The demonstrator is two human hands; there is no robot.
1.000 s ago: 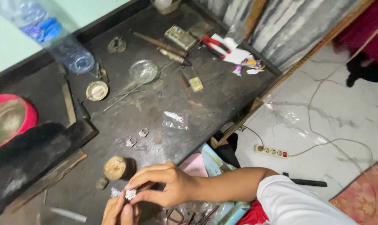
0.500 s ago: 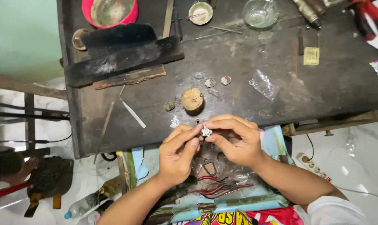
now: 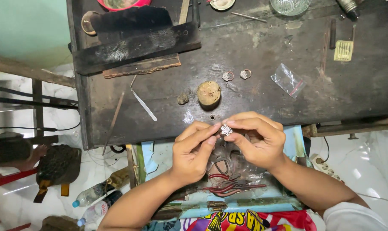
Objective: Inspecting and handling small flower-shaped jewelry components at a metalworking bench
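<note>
Ring top [image 3: 226, 129], a small silvery cluster piece, sits just below the middle of the frame, pinched between both hands over the near edge of the desk [image 3: 288, 94]. The left hand [image 3: 194, 152] closes its grip with thumb and forefinger on the piece's left side; the right hand [image 3: 256, 139] closes its own grip on the right side, its other fingers curled in. Both grips are nearly shut, with only the piece between the fingertips.

As a judgement, the work on this piece looks to be midway: it is lifted and held close for fine handling, and no tool is in either hand. Two rings [image 3: 233, 75] lie on the desk above the hands, just right of a round wooden stump [image 3: 209, 93], and a small silvery scrap [image 3: 188, 117] lies just left of the piece. Tweezers [image 3: 143, 105] rest at centre left, untouched, and a clear plastic bag [image 3: 288, 80] lies to the right. Red-handled pliers [image 3: 228, 186] lie in the tray below the hands. Whether the piece is finished cannot be told at this size.
</note>
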